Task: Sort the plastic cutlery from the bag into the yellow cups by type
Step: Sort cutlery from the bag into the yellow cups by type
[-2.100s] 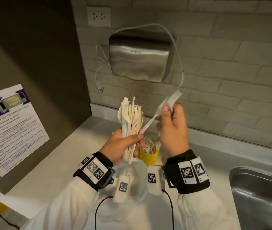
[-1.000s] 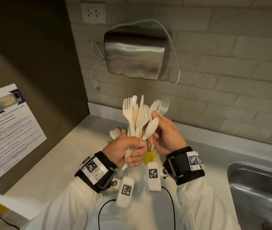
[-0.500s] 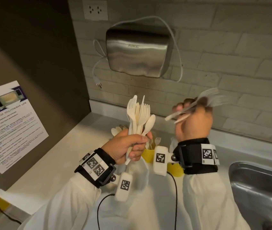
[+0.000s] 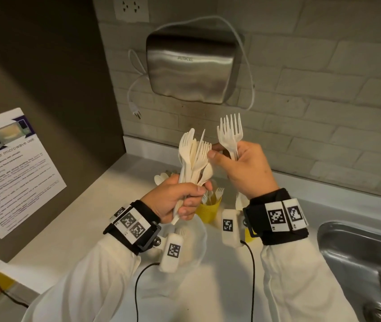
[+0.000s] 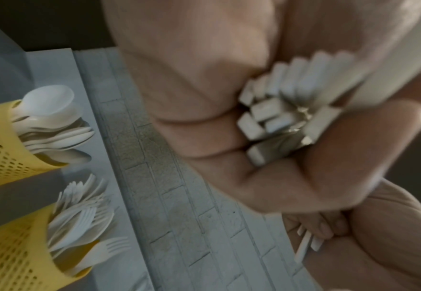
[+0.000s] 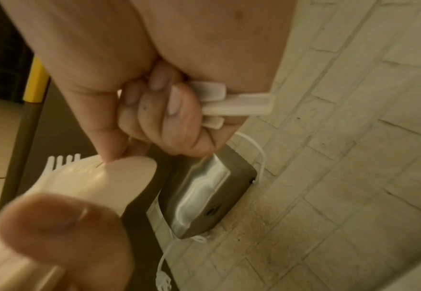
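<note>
Cutlery bundle (image 4: 193, 159) is sitting upright in my left hand (image 4: 175, 201), fingers clenched round the mixed handles. At three o'clock of it, my right hand (image 4: 245, 173) is gripping a few forks (image 4: 230, 133) with the lower fingers while thumb and forefinger are reaching for another fork head in the bundle. At six o'clock, below my hands, the fork cup (image 4: 209, 210) is waiting on the counter (image 4: 68, 228); the spoon cup (image 5: 7, 141) is standing beside it. I am judging that next comes pulling that fork free without dragging a spoon along.

Both hands raised, close; left hand (image 4: 175, 201) fisted, right hand (image 4: 243, 173) fingers curled, thumb seemingly extended.
</note>
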